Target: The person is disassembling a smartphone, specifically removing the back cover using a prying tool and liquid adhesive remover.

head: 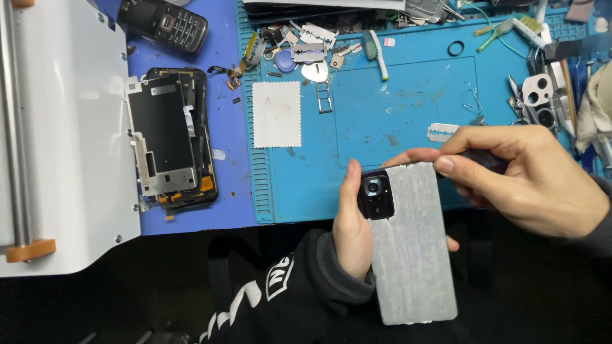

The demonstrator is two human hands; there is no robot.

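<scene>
Blue work mat (408, 102) fills the upper middle of the frame, crowded with loose razor blades (441, 132), a white cloth square (276, 114), a toothbrush (377, 56) and small metal parts. At upper left lie a dismantled phone (169, 137) and an old keypad phone (164, 23), beside a white machine (64, 127) along the left edge.

Left hand (352, 223) is wrapped around the phone back cover (411, 248), thumb up its left edge next to the black camera block (375, 195); the cover sits at lower centre, held off the mat over the dark lap. Right hand (529, 178) is pinched shut on a dark tool (481, 159) whose tip meets the cover's upper right corner.

Risks, as judged:
- Tool tip points toward the left fingers behind the cover; a slip could cut them.
- Prying force at one corner could crack the unsupported cover.
- Open blades lie near the right wrist and could catch it.
- Camera glass is exposed to scratches.
</scene>
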